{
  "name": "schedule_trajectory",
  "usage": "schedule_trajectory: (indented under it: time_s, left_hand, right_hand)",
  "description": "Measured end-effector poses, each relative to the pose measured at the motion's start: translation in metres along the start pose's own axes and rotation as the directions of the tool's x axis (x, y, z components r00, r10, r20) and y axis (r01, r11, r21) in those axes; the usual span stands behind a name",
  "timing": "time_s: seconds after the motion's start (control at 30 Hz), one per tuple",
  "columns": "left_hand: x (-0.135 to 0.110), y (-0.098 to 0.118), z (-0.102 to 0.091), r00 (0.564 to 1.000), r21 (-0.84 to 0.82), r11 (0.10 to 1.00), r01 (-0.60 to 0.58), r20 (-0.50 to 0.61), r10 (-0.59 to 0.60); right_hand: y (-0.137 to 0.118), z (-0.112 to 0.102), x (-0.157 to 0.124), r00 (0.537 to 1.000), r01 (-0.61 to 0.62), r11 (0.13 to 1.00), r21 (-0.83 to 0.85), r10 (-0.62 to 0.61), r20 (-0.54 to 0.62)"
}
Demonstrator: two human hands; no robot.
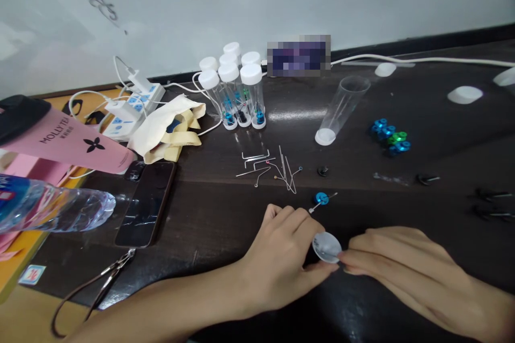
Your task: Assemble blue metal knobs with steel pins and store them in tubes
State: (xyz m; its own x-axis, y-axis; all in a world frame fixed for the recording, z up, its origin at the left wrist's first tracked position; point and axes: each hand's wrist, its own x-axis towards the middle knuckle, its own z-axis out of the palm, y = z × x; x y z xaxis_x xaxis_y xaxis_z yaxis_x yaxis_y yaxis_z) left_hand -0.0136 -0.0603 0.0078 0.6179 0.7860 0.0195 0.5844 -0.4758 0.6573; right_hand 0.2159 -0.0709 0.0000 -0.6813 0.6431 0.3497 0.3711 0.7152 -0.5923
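While both hands work low over the desk (201,209), the left hand (281,257) has 1 round whitish piece (328,246), fingers and thumb wrapped round its sides, opened only as wide as the piece; cap or tube end, can't tell. Right hand (406,273): fingers bunched together, tips touching the piece's rim; can't tell if they pinch anything. Just beyond the left hand, 1 blue spool (321,199) with a wire across it. Farther out, 1 loose pile of metal wires and bent rods (284,171), overlapping, no firm count. Toward the far edge: 7 capped tubes (231,94), upright in a cluster, white lids, blue, green and black bits inside. Right of those, 1 uncapped clear tube (341,110), standing. Loose white caps (465,95): 3 visible, 1 cut off by the view. Past the right hand, a row of 4 small reels (390,136), 3 blue plus 1 green. Black parts (426,179): 4, spread out, 2 of them just beside each other. Desk's left edge side: 1 pink cup (76,142), 1 water bottle (60,209), 1 phone (147,203), 1 cloth pouch (161,123), 1 power strip (151,99).
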Motion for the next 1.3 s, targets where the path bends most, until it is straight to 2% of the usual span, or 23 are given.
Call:
schedule_trajectory:
  time_s: [0.17,0.37,0.57,0.8,0.9,1.17,1.3]
  left_hand:
    - [0.0,-0.001,0.001,1.0,0.004,1.0,-0.011,-0.017,0.011]
    - [0.0,-0.003,0.003,0.999,0.021,1.0,-0.014,-0.033,0.015]
    - [0.0,-0.003,0.002,0.999,0.029,0.999,-0.023,-0.033,0.023]
    - [0.0,-0.004,0.003,0.998,0.054,0.998,-0.034,-0.042,0.036]
    - [0.0,-0.004,0.002,0.999,0.057,0.998,-0.03,-0.042,0.033]
    - [0.0,-0.004,0.0,1.0,0.041,0.999,0.009,-0.018,-0.008]
    - [0.001,-0.004,-0.001,1.0,0.035,0.999,0.005,-0.013,-0.004]
  right_hand:
    - [-0.002,-0.001,0.001,1.0,-0.021,0.999,-0.031,0.02,-0.021]
    - [-0.004,-0.003,0.014,0.994,-0.111,0.993,-0.04,0.111,-0.015]
    - [-0.001,-0.001,0.008,1.0,-0.024,0.997,-0.078,0.023,-0.009]
    - [0.001,-0.002,0.007,0.997,-0.042,0.997,-0.069,0.047,0.063]
    - [0.001,-0.003,0.01,0.999,-0.039,0.996,-0.084,0.042,0.029]
    - [-0.001,-0.003,0.015,0.993,-0.118,0.991,-0.058,0.119,0.021]
    - [0.003,-0.002,0.013,0.986,-0.163,0.987,0.008,0.163,0.047]
